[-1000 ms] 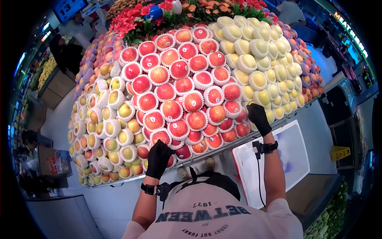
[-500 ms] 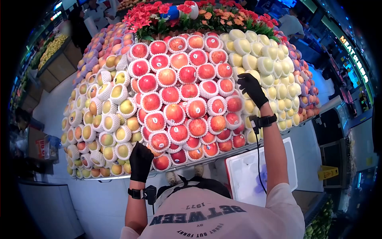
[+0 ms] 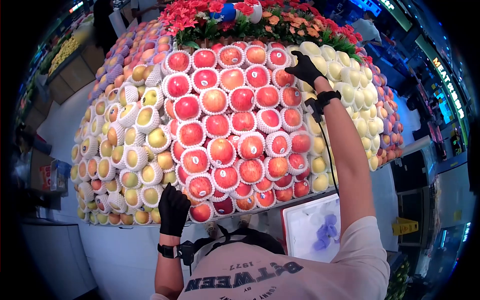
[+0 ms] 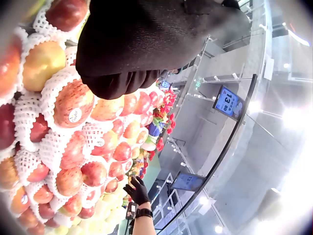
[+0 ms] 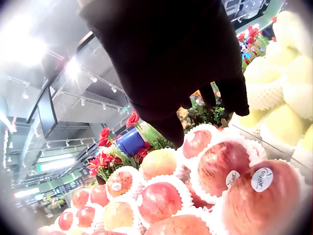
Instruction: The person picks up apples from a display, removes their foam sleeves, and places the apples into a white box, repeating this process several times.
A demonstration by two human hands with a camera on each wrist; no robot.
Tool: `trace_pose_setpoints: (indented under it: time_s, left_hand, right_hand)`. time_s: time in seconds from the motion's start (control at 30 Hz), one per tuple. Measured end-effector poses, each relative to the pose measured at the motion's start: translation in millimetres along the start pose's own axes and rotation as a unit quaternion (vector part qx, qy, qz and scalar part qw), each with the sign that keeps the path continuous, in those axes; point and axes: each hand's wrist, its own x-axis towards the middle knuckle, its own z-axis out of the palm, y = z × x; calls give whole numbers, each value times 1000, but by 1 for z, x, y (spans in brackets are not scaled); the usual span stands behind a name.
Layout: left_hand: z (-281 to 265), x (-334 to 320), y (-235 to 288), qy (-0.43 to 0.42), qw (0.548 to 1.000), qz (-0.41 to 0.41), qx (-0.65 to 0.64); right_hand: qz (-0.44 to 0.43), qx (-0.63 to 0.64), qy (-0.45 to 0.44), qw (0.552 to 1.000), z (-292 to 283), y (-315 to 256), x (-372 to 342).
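Note:
Rows of red apples (image 3: 220,150) in white foam nets cover the middle of the sloping display. My black-gloved right hand (image 3: 306,70) reaches to their upper right, by the pale yellow fruit (image 3: 345,100). In the right wrist view its thumb and fingers are spread above a stickered apple (image 5: 224,168), with nothing between them. Down at the display's front edge is my gloved left hand (image 3: 174,210), its fingers loosely bent and empty. It hangs between the red apples and the yellow-green fruit (image 3: 149,173). A netted apple (image 4: 73,104) lies below those fingers in the left wrist view.
Red and orange flowers (image 3: 200,20) line the top of the display, with a blue-and-white object (image 3: 242,12) among them. A white foam box (image 3: 300,230) with purple nets sits at the front right. A yellow floor sign (image 3: 405,226) stands beyond it.
My right hand has moved up from the front of the yellow fruit to the top right of the red apples, its fingers spreading. My left hand has drawn back left from the front red apples.

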Motion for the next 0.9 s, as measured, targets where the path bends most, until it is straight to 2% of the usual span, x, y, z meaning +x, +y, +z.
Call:
trace_pose_setpoints:
  time_s: [0.1, 0.23, 0.33, 0.37, 0.43, 0.5, 0.53, 0.63, 0.73, 0.77, 0.9]
  left_hand:
    - [3, 3, 4, -15, 1000, 1, -12]
    - [16, 4, 8, 31, 999, 4, -8]
    - [9, 9, 10, 13, 1000, 6, -7]
    - [8, 10, 11, 9, 1000, 3, -14]
    - [9, 11, 13, 2, 1000, -4, -27]
    - [15, 10, 13, 50, 999, -4, -17]
    - [17, 10, 14, 74, 997, -4, -12]
    - [4, 13, 13, 16, 1000, 12, 17]
    - [12, 12, 15, 54, 999, 2, -4]
    - [14, 12, 16, 53, 999, 0, -6]
    - [12, 12, 18, 45, 999, -5, -6]
  right_hand:
    - [-40, 12, -40, 998, 7, -10, 26]
    - [-11, -70, -48, 996, 37, -5, 65]
    - [-19, -120, -16, 992, 57, -1, 81]
    - [13, -118, -42, 992, 55, -7, 82]
    - [-5, -133, -47, 990, 58, -8, 88]
    - [-22, -136, -53, 989, 61, -7, 92]
    - [0, -135, -61, 989, 61, -7, 94]
    - [51, -132, -88, 986, 59, -14, 96]
    - [65, -131, -42, 988, 67, -4, 103]
    - [36, -130, -13, 991, 69, 1, 103]
    - [44, -62, 86, 993, 63, 7, 103]
